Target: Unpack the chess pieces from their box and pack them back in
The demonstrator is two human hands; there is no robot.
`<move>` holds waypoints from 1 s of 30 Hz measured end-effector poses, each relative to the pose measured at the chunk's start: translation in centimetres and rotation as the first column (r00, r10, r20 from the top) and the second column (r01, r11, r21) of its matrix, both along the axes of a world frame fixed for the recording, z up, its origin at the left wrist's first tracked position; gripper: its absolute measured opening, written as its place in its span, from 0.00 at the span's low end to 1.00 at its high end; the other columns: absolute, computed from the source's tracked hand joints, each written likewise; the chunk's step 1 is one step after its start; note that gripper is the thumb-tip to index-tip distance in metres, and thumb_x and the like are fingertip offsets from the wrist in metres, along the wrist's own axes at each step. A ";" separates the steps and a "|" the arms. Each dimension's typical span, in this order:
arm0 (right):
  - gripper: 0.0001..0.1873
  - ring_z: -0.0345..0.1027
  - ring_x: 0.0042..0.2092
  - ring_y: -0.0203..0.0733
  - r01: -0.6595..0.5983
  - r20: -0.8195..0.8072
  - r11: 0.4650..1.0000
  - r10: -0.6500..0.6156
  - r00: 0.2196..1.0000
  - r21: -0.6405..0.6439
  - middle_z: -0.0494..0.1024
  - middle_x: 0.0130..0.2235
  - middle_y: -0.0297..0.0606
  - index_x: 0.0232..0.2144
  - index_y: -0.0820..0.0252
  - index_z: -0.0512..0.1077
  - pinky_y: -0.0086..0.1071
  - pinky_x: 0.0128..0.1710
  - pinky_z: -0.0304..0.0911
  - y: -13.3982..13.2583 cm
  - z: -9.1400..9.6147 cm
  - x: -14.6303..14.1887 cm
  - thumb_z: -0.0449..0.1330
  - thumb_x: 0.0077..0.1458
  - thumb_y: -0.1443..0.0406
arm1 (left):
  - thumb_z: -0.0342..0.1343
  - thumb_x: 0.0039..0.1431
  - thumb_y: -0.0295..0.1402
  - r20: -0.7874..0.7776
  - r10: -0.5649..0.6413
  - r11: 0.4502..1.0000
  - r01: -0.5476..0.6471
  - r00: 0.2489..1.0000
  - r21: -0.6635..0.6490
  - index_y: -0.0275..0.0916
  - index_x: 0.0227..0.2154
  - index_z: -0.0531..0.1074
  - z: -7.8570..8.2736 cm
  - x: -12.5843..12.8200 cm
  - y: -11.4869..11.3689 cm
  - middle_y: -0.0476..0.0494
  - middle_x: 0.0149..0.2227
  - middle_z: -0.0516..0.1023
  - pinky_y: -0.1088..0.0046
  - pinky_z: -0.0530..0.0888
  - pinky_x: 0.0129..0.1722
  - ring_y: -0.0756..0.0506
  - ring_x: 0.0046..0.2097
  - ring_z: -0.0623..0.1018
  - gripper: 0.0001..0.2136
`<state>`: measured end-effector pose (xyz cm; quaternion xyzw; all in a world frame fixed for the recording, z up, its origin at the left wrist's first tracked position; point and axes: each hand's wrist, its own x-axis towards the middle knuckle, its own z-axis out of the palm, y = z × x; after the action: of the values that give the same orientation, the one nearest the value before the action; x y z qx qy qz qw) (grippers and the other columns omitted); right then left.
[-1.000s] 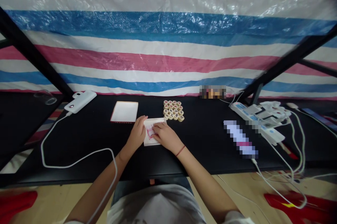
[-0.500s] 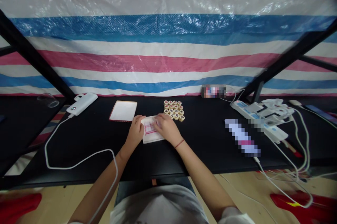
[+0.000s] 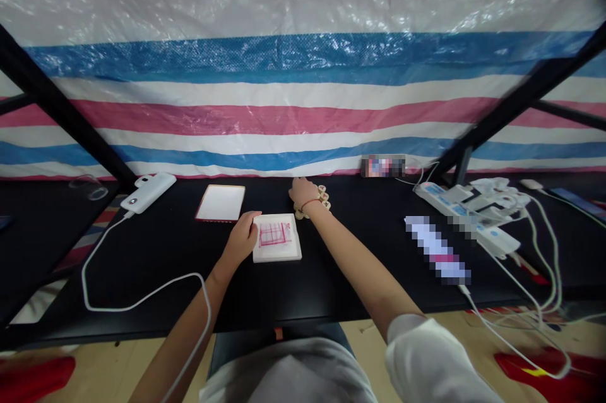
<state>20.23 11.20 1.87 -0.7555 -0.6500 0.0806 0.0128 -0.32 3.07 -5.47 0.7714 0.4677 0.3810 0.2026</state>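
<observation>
My left hand (image 3: 242, 237) grips the left edge of a shallow white box (image 3: 277, 258), thumb on its rim. Inside the box lies a folded sheet (image 3: 274, 234) printed with pink-red grid lines, a xiangqi board by its look. Just behind the box, my right hand (image 3: 303, 192) reaches over a block of round cream xiangqi pieces (image 3: 326, 204) and covers most of them. Its fingers are curled in among the pieces; whatever they hold is hidden beneath the hand. The box lid (image 3: 221, 203), white inside with a red edge, lies left of the box.
A white power bank (image 3: 149, 193) with a cable lies at the left. To the right are a blurred-out phone (image 3: 438, 251) on a cable and a power strip (image 3: 466, 216) loaded with chargers. Another blurred object (image 3: 383, 166) stands at the back by the striped tarp (image 3: 284, 119).
My right hand has left the sheet in the box and moved back onto the xiangqi pieces. The sheet now shows fully within the rim. My left hand stays at the box's left edge.
</observation>
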 end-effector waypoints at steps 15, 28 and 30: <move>0.15 0.73 0.45 0.43 -0.172 -0.291 0.912 0.291 0.912 0.373 0.77 0.44 0.45 0.49 0.62 0.70 0.33 0.47 0.64 -4.8 0.3 -2.3 0.52 0.62 0.67 | 0.61 0.51 0.34 -0.056 -0.033 0.993 0.027 0.998 -0.113 0.41 0.54 0.66 0.5 0.3 -0.4 0.41 0.52 0.74 0.58 0.70 0.55 0.40 0.53 0.74 0.26; 0.14 0.74 0.43 0.39 -0.106 -0.692 0.869 0.454 0.562 0.484 0.79 0.45 0.41 0.44 0.61 0.73 0.33 0.46 0.68 -9.3 -3.4 -3.0 0.59 0.54 0.66 | 0.60 0.51 0.35 -0.099 -0.115 0.990 0.106 0.988 -0.096 0.41 0.53 0.66 0.5 0.0 -0.6 0.41 0.52 0.72 0.57 0.68 0.55 0.40 0.54 0.72 0.25; 0.15 0.74 0.43 0.40 -0.112 -0.702 0.871 0.456 0.547 0.479 0.79 0.45 0.41 0.45 0.61 0.73 0.33 0.46 0.68 -9.3 -3.5 -2.9 0.59 0.54 0.66 | 0.58 0.54 0.35 -0.033 -0.110 0.992 0.107 0.993 -0.070 0.40 0.55 0.63 0.6 0.1 -0.8 0.39 0.55 0.70 0.58 0.67 0.57 0.41 0.56 0.70 0.25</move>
<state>17.32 1.88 -1.64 -0.5023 -0.6926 0.2831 0.4335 -0.25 2.30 -4.89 0.7952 0.4415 0.3388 0.2405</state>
